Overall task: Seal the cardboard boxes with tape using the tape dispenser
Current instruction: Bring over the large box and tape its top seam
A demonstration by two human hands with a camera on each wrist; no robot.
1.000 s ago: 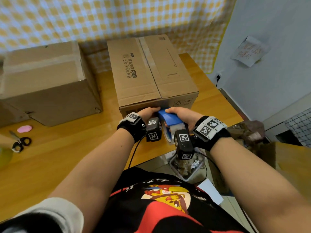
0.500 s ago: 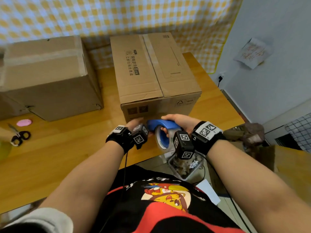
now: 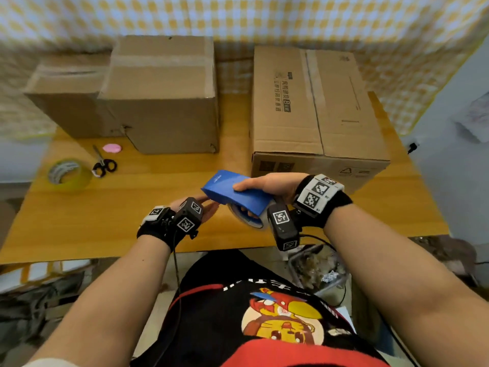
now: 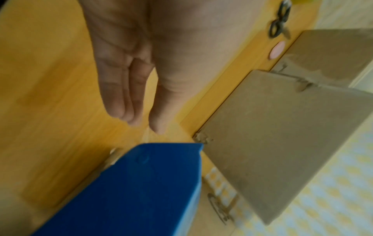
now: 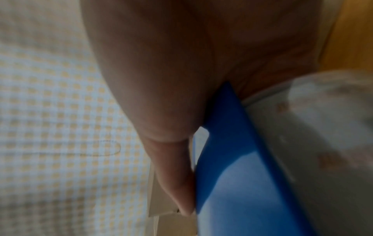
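Observation:
My right hand point(image 3: 267, 185) grips the blue tape dispenser point(image 3: 232, 190) above the table's front edge, thumb lying along its top; the tape roll point(image 3: 248, 221) hangs under it. In the right wrist view the thumb point(image 5: 175, 175) presses the blue body point(image 5: 232, 175). My left hand point(image 3: 205, 207) hovers just left of the dispenser's nose with fingers point(image 4: 121, 95) straight and holding nothing; the dispenser point(image 4: 141, 191) sits below them. A printed cardboard box point(image 3: 312, 107) stands at the right, taped along its top seam. A plain box point(image 3: 161, 94) stands left of it.
A third box point(image 3: 66, 94) sits at the far left. Scissors point(image 3: 103, 165), a pink disc point(image 3: 112, 148) and a yellowish tape roll point(image 3: 68, 173) lie on the wooden table point(image 3: 132, 221) at the left. A checked cloth hangs behind.
The dispenser has come away from the printed box's front face and tipped leftward. My left hand has let go and opened. The head view has swung left and back.

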